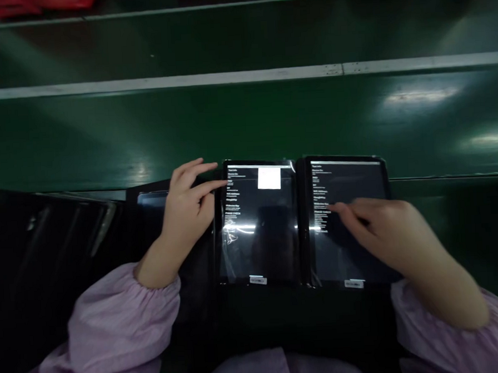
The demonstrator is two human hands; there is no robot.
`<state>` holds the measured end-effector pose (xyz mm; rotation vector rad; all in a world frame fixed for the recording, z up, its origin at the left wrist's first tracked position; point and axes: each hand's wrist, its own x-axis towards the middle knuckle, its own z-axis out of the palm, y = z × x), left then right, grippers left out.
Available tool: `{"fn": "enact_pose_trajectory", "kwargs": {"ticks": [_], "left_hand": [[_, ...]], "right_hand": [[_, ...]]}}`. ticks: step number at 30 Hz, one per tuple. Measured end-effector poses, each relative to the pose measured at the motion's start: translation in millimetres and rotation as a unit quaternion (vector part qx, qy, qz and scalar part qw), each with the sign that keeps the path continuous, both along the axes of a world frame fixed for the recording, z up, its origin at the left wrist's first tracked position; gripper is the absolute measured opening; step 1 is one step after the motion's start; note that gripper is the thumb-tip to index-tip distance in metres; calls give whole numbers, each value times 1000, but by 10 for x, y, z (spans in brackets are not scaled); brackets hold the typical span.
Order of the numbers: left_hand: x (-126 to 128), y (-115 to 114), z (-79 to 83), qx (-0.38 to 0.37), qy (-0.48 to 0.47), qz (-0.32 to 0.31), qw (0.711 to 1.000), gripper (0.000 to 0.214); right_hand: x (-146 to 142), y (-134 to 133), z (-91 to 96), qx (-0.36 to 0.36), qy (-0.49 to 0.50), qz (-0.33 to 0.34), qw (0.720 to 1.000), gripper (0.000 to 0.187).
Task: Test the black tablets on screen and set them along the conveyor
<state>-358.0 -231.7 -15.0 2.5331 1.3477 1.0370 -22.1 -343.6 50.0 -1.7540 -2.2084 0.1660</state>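
Two tablets lie side by side in front of me, their lit screens showing white text on black. The left tablet (260, 241) also shows a small white pop-up box near its top and has a clear film over it. My left hand (189, 198) is at that tablet's upper left edge, index finger stretched to it and the other fingers spread, holding nothing. Over the right tablet (348, 175), my right hand (380, 224) points with its index finger at the lines of text; its other fingers are curled beneath. Small barcode labels sit at both tablets' lower edges.
Another dark tablet (152, 200) lies partly behind my left forearm. Several dark flat devices (47, 236) lean in a row at the far left. Beyond runs a green bench surface (245, 120) with a pale strip (210, 78), and red items (64, 2) at the back.
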Motion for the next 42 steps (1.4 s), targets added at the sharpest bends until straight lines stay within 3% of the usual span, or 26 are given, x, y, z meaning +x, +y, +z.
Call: {"fn": "enact_pose_trajectory", "kwargs": {"ticks": [3, 7, 13, 15, 24, 31, 38, 42], "left_hand": [[1, 4, -34, -2, 10, 16, 1000, 43], [34, -15, -65, -11, 28, 18, 999, 42], [139, -99, -21, -9, 46, -101, 994, 44], [139, -107, -7, -3, 38, -115, 993, 49], [81, -56, -58, 19, -7, -54, 998, 47], [64, -26, -80, -11, -1, -8, 1000, 42], [113, -57, -124, -39, 22, 2, 999, 42], [137, -89, -60, -37, 5, 12, 999, 44]], "right_hand": [[60, -4, 70, 47, 12, -32, 998, 64], [65, -15, 101, 56, 38, -22, 997, 62], [74, -16, 72, 50, 40, -49, 997, 51], [82, -8, 61, 52, 35, -57, 996, 48], [130, 53, -56, 45, 45, -114, 991, 44], [171, 103, -101, 33, 38, -132, 990, 49], [136, 77, 31, 42, 39, -132, 990, 59], [117, 22, 118, 44, 38, -134, 989, 55]]}}
